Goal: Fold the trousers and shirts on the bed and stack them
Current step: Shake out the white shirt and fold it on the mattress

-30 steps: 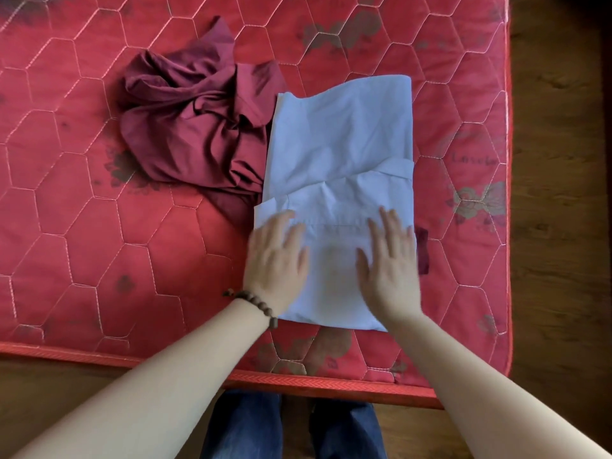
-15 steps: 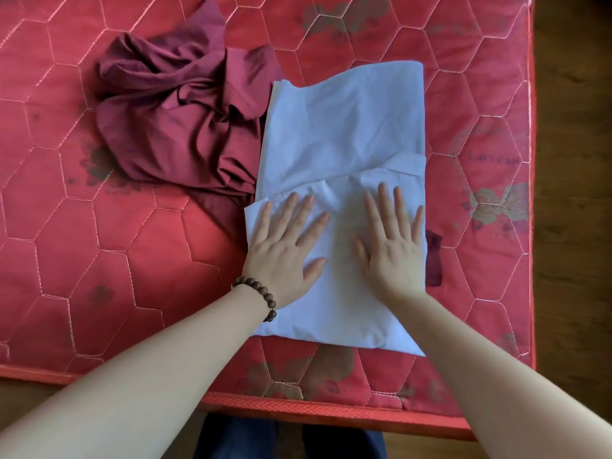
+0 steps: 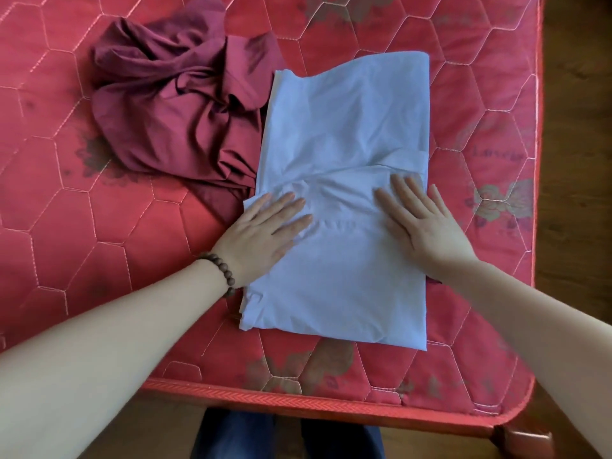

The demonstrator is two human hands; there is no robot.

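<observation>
Head view, looking down at a red quilted bed (image 3: 99,266): a pale blue shirt (image 3: 347,134), partly folded into a long panel, lies flat near the bed's right edge, its left side touching a crumpled maroon garment (image 3: 165,104). The left hand (image 3: 265,235) and right hand (image 3: 424,223) both rest on the shirt's near half, palms down, fingers straight and spread, gripping nothing. The shirt looks light, thin and limp, so it is probably best pinched at the corners or folded edges.
</observation>
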